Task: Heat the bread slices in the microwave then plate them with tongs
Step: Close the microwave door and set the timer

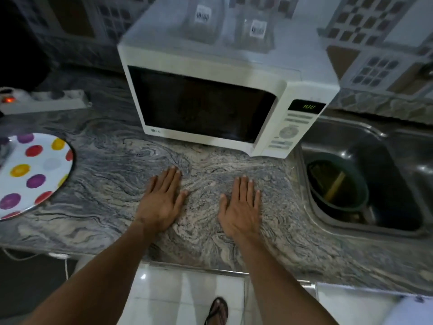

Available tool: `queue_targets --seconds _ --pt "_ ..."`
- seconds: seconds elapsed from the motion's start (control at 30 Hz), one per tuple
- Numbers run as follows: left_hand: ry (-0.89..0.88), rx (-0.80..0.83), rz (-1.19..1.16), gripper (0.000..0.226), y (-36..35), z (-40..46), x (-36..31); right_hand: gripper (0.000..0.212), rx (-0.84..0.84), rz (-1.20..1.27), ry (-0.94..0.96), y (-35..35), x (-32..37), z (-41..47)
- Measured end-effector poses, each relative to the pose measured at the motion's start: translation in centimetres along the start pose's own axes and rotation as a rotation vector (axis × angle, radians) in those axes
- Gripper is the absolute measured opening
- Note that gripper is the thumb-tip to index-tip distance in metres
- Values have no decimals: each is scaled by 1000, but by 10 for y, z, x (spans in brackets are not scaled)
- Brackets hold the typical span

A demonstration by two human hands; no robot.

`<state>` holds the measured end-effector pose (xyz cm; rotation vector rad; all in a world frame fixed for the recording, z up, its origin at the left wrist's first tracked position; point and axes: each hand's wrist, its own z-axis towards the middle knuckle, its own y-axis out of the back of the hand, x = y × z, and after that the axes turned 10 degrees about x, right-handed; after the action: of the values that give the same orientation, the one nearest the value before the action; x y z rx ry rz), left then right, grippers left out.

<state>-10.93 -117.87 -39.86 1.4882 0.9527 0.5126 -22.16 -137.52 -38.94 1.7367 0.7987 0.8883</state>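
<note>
A white microwave stands at the back of the marbled stone counter, its dark door closed and its green display lit. Nothing can be made out through the dark window. My left hand and my right hand lie flat, palms down, on the counter in front of the microwave, fingers spread and holding nothing. A white plate with coloured dots sits at the left edge of the counter, partly cut off by the frame. I see no bread slices or tongs.
A steel sink lies to the right, with a dark pot holding liquid and a wooden utensil. A power strip with a red light rests at back left. Clear containers stand on the microwave. White floor tiles and a sandalled foot show below.
</note>
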Motion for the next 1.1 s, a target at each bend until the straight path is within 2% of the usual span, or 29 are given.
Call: queue_targets --seconds 0.17,1.1 --pt "-18 -11 -26 68 -2 3 3 71 -49 -4 -8 -9 0 5" --pt "-26 -13 -56 66 1 3 3 71 -23 6 -20 -3 5 -3"
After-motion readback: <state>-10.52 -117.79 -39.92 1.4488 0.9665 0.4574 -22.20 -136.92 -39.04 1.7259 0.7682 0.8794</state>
